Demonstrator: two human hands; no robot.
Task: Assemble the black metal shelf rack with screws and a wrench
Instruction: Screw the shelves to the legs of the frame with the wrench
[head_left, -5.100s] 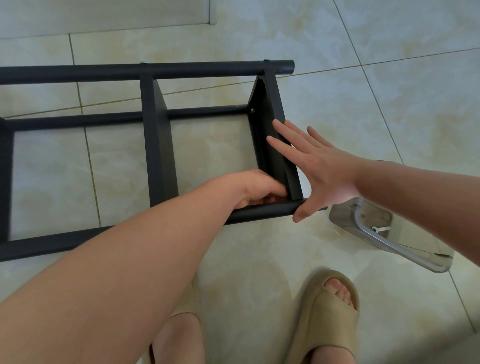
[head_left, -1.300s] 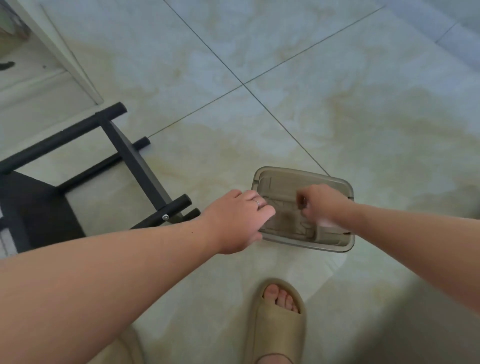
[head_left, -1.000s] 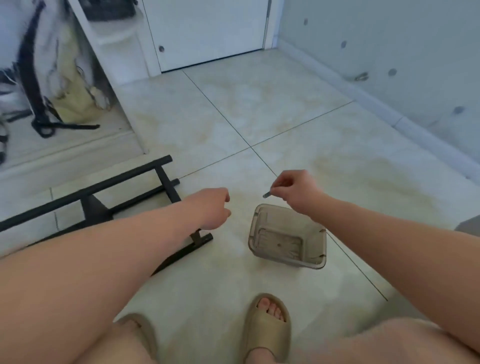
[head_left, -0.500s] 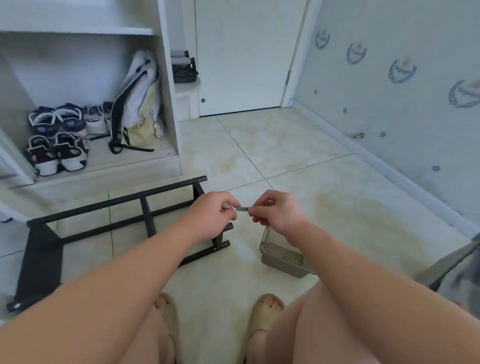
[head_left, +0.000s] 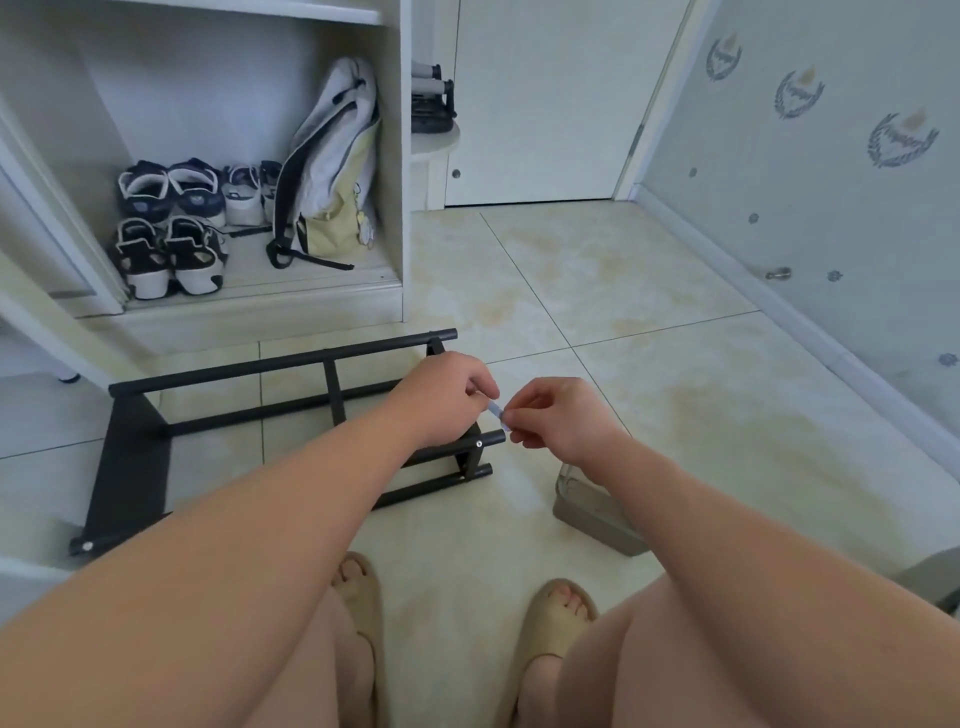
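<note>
Tiled floor (head_left: 649, 291), black rack (head_left: 135, 467), grey container (head_left: 592, 512)

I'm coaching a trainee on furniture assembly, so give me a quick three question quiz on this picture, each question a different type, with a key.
1. True or false: the rack stands upright.
2. Fill in: seen from the person, the box sits to the ___ of the rack.
3. The left hand and right hand both pinch: A a small part; B a shoe; C a backpack strap.
Key: 1 false, it lies on its side on the floor. 2 right. 3 A.
</note>
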